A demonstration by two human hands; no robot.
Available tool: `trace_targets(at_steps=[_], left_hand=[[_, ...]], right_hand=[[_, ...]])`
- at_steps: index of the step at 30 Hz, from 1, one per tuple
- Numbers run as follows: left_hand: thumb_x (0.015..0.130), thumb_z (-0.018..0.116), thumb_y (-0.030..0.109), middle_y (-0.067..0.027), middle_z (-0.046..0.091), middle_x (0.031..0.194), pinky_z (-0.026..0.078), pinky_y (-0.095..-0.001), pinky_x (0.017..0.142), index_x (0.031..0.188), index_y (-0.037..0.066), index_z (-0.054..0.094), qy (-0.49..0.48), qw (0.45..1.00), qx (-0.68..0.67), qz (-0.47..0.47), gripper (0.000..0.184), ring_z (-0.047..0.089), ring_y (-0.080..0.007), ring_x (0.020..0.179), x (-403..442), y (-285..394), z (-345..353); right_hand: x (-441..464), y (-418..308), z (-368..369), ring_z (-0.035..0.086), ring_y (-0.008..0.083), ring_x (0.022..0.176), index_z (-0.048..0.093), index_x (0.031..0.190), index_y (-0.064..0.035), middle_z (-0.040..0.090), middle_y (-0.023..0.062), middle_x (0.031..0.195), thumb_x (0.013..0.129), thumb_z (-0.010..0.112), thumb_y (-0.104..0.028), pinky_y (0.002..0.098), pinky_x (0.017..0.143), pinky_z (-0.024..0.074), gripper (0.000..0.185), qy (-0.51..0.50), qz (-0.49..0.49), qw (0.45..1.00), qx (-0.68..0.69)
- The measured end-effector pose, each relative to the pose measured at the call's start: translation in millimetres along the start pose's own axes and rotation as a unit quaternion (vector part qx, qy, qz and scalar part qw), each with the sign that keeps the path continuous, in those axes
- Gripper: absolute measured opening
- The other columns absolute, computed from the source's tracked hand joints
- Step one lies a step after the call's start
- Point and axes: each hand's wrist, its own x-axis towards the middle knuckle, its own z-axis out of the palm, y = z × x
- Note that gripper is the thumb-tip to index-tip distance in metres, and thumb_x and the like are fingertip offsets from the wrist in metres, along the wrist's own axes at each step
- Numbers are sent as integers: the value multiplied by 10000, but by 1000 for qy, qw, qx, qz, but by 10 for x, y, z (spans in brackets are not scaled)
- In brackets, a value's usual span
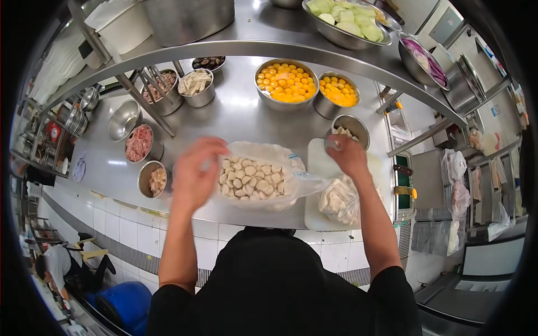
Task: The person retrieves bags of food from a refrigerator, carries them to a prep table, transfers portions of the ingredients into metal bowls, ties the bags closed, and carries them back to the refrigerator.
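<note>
A clear plastic bag [292,178] lies on the steel table, opened out around many pale, round, ball-like pieces [252,180]. At its left edge is my left hand [197,172], smeared by motion, so its grip is unclear. My right hand [348,154] hovers over the white cutting board [316,154], fingers drawn together beside a small metal pot [363,131]. Similar pale pieces [344,133] lie inside that pot. Whatever the right fingertips pinch is too small to name. Under my right forearm, a second plastic bag [340,200] with pale contents rests on the board.
Bowls of egg yolks [286,82] stand at the back. Tubs of raw meat [139,143] and a pot of pinkish pieces [152,180] are at the left. A steel shelf [269,49] crosses above the table. Knives [403,191] lie at the right. A person [64,266] is lower left.
</note>
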Motion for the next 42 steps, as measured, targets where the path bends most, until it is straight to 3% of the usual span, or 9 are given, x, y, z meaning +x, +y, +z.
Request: trace_targets(at_steps=[3,5,11,19,27,29,35,39,42], left_hand=[[829,580,75,-124,699,1006,525,-404,812,941,71,717,-289,955,-21,-68,177,668,-303,949,10,-186,479],[828,585,113,-157,679,1100,481,-419,948,1103,80,681,-438,866,238,-49,294,635,-334,1056,-86,-605,823],[836,569,207,-221,560,1315,408,-452,1056,1373,116,509,-331,904,259,-75,548,475,-383,1274,-190,-1157,990],[812,599,250,-232,562,1314,378,-424,1089,1359,89,524,-357,894,247,-114,575,484,-377,1272,-138,-1374,1208],[663,786,350,-180,519,1375,413,-432,1055,1394,110,467,-408,834,330,-169,833,489,-363,1261,-162,-1005,1150],[654,793,359,-182,569,1306,444,-418,1009,1357,111,506,-385,859,331,-59,799,538,-339,1204,-234,-1139,1270],[685,770,435,-197,611,1250,414,-425,1035,1305,118,581,-422,868,87,-247,721,541,-332,1206,-341,-1662,1370],[729,749,399,-209,590,1300,424,-409,1031,1332,72,548,-335,926,156,-76,715,558,-352,1190,-433,-1846,1400],[709,763,370,-199,605,1272,431,-397,1021,1360,54,500,-436,869,152,-177,769,563,-348,1175,-161,-1561,1421]], right_hand=[[45,626,445,669,309,860,707,1037,-141,714,131,935,816,685,-239,443,905,467,242,80,-63,981,-163],[128,932,746,664,342,851,701,1010,-120,702,155,867,823,652,-220,459,945,437,217,57,-54,983,-165],[302,475,974,669,291,876,700,974,-171,698,117,828,872,603,-213,472,1041,375,147,-5,-161,980,-116],[652,34,1369,660,267,937,686,958,-159,698,107,867,880,609,-232,493,1089,334,132,-161,-271,940,-129],[381,-976,523,661,296,922,688,979,-142,689,98,926,850,584,-231,434,795,541,187,-121,-315,935,107],[118,-1338,648,632,319,1009,702,1002,-95,682,119,1051,836,637,-216,389,881,514,215,-311,-292,901,75],[-509,-688,1476,588,320,1114,646,1148,-111,623,135,1166,748,737,-219,444,906,502,425,-131,-258,956,-42],[-448,-569,1290,565,309,1161,566,1270,-125,602,129,1225,706,786,-273,461,930,492,623,-239,-228,938,-109],[-309,-721,1305,590,317,1136,524,1310,-117,631,124,1185,676,806,-276,457,921,498,712,-148,-240,950,-136]])
